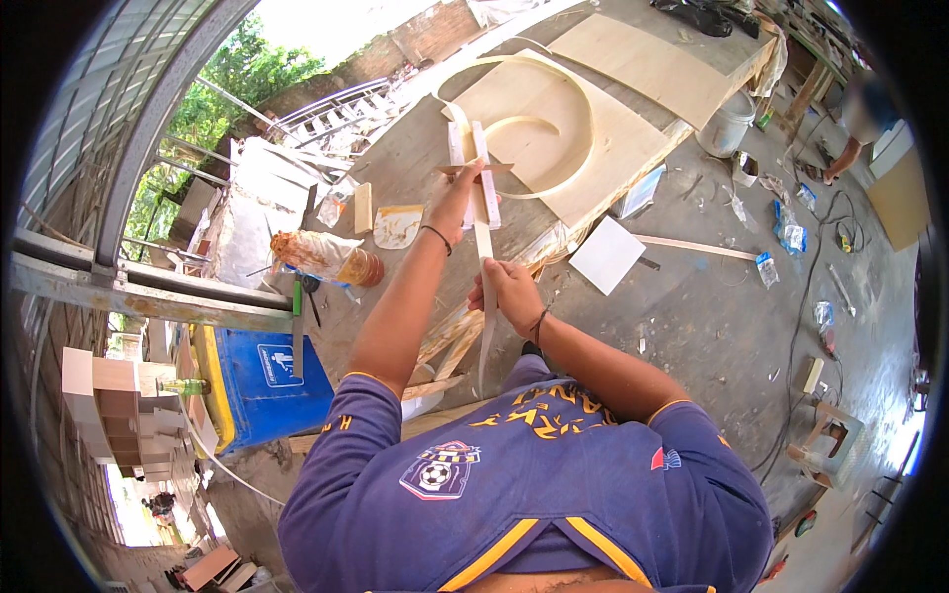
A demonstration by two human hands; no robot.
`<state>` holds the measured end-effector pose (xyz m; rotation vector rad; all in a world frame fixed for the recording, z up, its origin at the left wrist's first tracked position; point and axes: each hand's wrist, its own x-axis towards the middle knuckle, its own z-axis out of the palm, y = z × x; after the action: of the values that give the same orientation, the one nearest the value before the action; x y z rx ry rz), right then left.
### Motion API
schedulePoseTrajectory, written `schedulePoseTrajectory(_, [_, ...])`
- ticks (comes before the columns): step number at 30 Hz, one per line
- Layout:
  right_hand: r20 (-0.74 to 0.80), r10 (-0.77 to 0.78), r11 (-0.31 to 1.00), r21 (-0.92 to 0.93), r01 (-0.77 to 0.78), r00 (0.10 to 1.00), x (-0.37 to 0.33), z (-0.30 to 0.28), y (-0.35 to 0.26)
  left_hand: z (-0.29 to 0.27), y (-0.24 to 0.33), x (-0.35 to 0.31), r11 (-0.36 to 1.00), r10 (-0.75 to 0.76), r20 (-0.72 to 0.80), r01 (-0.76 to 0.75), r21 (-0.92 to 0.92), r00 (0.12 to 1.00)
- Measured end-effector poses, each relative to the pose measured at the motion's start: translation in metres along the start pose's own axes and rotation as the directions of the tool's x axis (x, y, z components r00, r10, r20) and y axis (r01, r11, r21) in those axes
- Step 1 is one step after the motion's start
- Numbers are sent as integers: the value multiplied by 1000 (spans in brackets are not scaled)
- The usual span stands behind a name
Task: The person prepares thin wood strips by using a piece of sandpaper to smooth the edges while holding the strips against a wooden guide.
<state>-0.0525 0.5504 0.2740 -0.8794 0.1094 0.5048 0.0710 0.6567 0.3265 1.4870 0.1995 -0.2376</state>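
Note:
A long, thin, pale strip (pixel 483 237) runs from a large loose coil (pixel 591 128) on the workbench toward my body, its tail hanging below the bench edge. My right hand (pixel 512 299) grips this strip near the bench's front edge, with fingers closed around it. Farther forward, my left hand (pixel 457 203) is closed on a thin, flat, blade-like piece (pixel 496 168) lying crosswise over the strip. Beneath them sits a pair of pale pinkish-white blocks (pixel 484 138), with the strip passing along them. My left fingertips are partly hidden.
Thin plywood sheets (pixel 633 69) lie on the bench. Left of my arm are a wooden block (pixel 364 208), a smeared pale sheet (pixel 398 226) and a stained, wrapped pot (pixel 361 267). A blue bin (pixel 267 395) stands below. Cables (pixel 796 346) cross the floor; another person (pixel 870 109) works at right.

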Motion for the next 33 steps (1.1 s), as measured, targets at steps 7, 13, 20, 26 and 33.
schedulePoseTrajectory(7, [-162,-35,999,-46,28,986,22,-7,-23,22,-15,-8,995,34,-1,-34,90,999])
schedulePoseTrajectory(13, [-52,-92,995,-34,90,994,1,-5,0,17,1,1,995,68,14,-69,74,998])
schedulePoseTrajectory(20, [-119,-67,998,-12,66,991,16,-13,-24,28,-22,-3,997,60,-21,-58,53,998])
schedulePoseTrajectory(26, [-20,-69,998,10,69,997,-8,-14,15,19,-10,2,997,2,8,-2,74,1000])
schedulePoseTrajectory(33, [-96,-102,995,3,103,990,8,-20,-14,31,-25,-7,996,25,8,-25,90,1000])
